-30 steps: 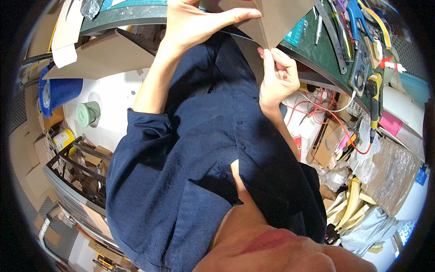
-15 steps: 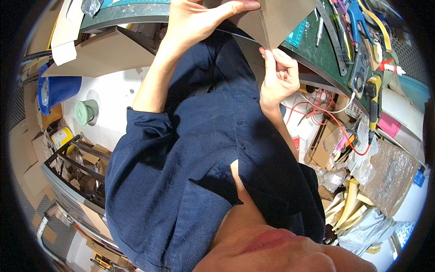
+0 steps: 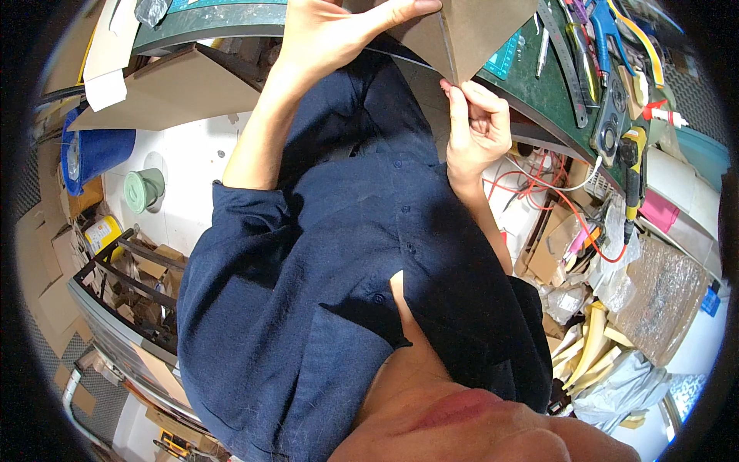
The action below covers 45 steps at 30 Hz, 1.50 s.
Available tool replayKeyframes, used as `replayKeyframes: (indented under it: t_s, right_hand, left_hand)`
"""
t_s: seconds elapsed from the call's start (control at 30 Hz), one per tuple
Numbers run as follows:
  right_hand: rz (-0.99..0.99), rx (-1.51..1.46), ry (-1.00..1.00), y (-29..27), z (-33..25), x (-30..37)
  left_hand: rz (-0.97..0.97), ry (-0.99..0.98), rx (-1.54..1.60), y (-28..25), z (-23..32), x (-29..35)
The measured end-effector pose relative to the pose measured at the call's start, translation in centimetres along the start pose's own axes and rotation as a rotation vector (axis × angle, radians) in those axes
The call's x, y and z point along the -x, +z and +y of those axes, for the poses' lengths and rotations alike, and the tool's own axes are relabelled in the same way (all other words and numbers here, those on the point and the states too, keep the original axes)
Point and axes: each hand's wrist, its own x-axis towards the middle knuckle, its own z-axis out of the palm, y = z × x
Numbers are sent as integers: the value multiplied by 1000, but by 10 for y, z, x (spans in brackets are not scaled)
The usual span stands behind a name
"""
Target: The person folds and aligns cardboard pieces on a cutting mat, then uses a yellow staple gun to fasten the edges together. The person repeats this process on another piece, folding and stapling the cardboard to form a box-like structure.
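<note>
A brown cardboard piece [image 3: 483, 35] with a seam or fold down its middle is held over the near edge of the green worktable [image 3: 531, 85]. My left hand [image 3: 327, 38] grips it from the left, thumb stretched across to the seam; the other fingers run out of the picture at the top. At the piece's near pointed corner, my right hand [image 3: 479, 127] is closed in a pinch, fingers curled, thumb and forefinger at the tip. Whether something small is also between those fingertips I cannot make out.
On the table's right lie a steel ruler [image 3: 568, 77], a blue glue gun [image 3: 606, 35] and a yellow-black tool [image 3: 633, 154]. Another cardboard sheet [image 3: 165, 96] juts out at left, above a blue bin [image 3: 100, 158] and green bucket [image 3: 144, 190]. Red cables [image 3: 581, 215] hang at right.
My right hand has turned slightly and its curled fingers have shifted a little to the right. My left hand and the cardboard piece stay almost in place.
</note>
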Motion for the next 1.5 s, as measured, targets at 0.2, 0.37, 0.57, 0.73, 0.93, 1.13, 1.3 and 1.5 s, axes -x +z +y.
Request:
replayKeyframes:
  t_s: [0.2,0.37,0.57,0.73,0.93,1.13,1.3,1.5]
  right_hand:
    - [-101,144,79,-16,-18,-9]
    - [174,1031,-332,-108,-74,-79]
    - [-111,1734,149,-286,-87,-127]
    - [-280,1591,157,-281,-90,-147]
    - [-88,1797,161,-273,-110,-151]
    - [231,1115,228,-212,-196,-135]
    - [-128,624,285,-123,-206,-106]
    - [-357,483,570,-52,-181,-90]
  left_hand:
    - [-12,45,-70,0,0,-2]
    - [-18,39,-74,-2,1,-2]
    - [-5,-17,-26,0,3,0]
    - [-17,12,-14,-1,0,-2]
    - [-42,84,-65,-3,0,-3]
    - [-30,-128,61,-3,7,1]
    - [-41,-19,-23,-5,1,-1]
    - [-38,67,-41,-2,1,-5]
